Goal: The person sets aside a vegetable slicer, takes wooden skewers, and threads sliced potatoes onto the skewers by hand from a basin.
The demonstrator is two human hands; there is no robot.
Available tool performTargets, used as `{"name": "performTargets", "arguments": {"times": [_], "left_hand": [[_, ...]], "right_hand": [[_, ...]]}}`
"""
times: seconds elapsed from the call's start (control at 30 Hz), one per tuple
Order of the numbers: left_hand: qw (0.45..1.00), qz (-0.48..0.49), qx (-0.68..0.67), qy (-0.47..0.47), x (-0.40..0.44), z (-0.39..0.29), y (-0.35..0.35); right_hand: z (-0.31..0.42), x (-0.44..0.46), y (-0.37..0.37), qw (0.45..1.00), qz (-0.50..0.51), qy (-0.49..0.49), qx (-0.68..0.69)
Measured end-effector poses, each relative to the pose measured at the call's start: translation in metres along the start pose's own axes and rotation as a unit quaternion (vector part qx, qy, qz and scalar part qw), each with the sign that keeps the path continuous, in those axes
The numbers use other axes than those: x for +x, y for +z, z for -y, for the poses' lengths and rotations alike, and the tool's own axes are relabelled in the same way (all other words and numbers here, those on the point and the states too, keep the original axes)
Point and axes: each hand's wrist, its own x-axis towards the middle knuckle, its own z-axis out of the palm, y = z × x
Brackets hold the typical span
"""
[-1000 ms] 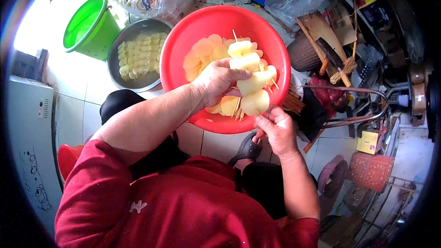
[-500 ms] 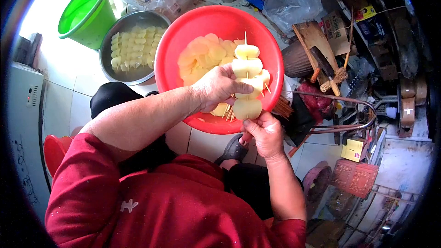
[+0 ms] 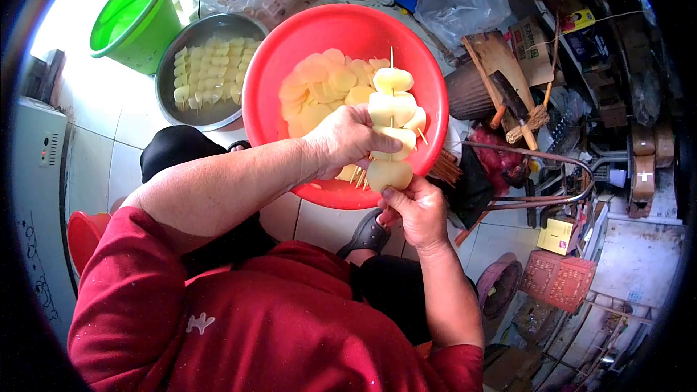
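A wooden skewer of pale yellow potato slices (image 3: 393, 107) stands nearly upright in the view, its bare tip pointing away from me. My left hand (image 3: 347, 139) is closed around the middle of it, thumb lying across a slice. Lower down, my right hand (image 3: 415, 212) pinches the skewer's near end, with its thumb against the lowest slice (image 3: 389, 174). Beneath both hands is a red basin (image 3: 261, 80) holding a heap of loose potato slices (image 3: 319, 83). Several bare skewer sticks (image 3: 356, 176) and another loaded skewer (image 3: 417, 122) lie at its near and right sides, partly hidden.
A steel bowl (image 3: 165, 76) of filled skewers stands left of the basin, beside a green bucket (image 3: 145, 36). Plastic bags (image 3: 465, 3) lie behind. On the right are a cleaver (image 3: 508, 94), a bundle of brown sticks (image 3: 445, 168) and a bent metal frame (image 3: 581, 167).
The lowest slice has tilted and moved slightly up the skewer, closer to the slice above. Both hands keep their hold, and the view has shifted a little.
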Motion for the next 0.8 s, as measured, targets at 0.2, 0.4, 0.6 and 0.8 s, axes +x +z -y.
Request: {"name": "performTargets", "arguments": {"times": [0.2, 0.4, 0.6, 0.8], "left_hand": [[1.000, 0.001, -0.013, -0.004, 0.001, 0.003, 0.001], [0.999, -0.009, 0.050, 0.001, 0.004, 0.003, -0.003], [1.000, -0.019, -0.004, -0.008, 0.011, -0.005, -0.010], [0.990, -0.137, -0.005, 0.031, 0.021, -0.014, -0.027]], "right_hand": [[0.000, -0.001, 0.002, 1.000, -0.004, -0.004, 0.010], [-0.001, 0.005, -0.004, 0.999, 0.023, 0.016, 0.028], [0.003, 0.001, -0.005, 0.999, 0.010, 0.036, 0.036], [0.001, 0.000, -0.006, 0.999, 0.022, 0.029, 0.023]]}}
